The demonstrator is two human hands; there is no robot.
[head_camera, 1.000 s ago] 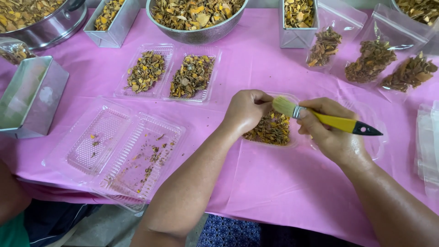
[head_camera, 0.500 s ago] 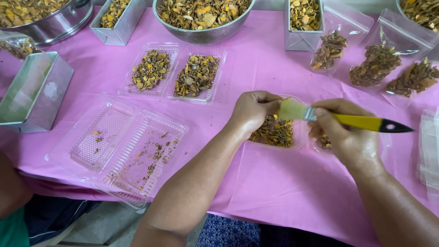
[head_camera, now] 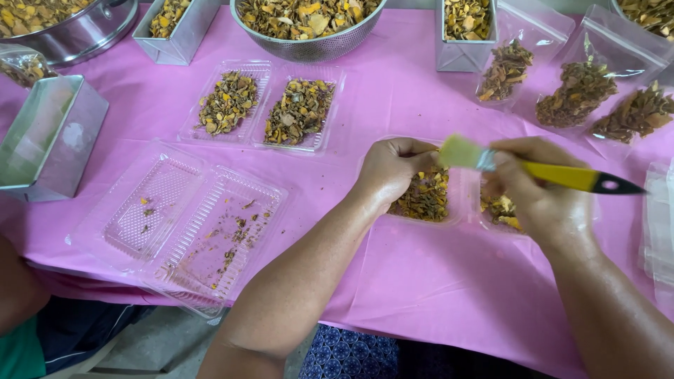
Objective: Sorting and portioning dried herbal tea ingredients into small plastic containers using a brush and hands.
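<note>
Seeing pink tablecloth [head_camera: 435, 295] filling frame. I'm holding clear tray of dried herb pieces [head_camera: 428, 200] at centre right, left hand [head_camera: 393, 168] gripping its upper rim. Right hand [head_camera: 540, 193] grasping yellow-handled brush [head_camera: 547, 172], lying left-right, bristles over tray.

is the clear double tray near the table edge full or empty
Nearly empty: the clear double tray holds only scattered crumbs, unlike the filled trays behind it.

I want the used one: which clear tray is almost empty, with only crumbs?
The open double tray at lower left; the trays above it and the one under the hands are filled.
</note>
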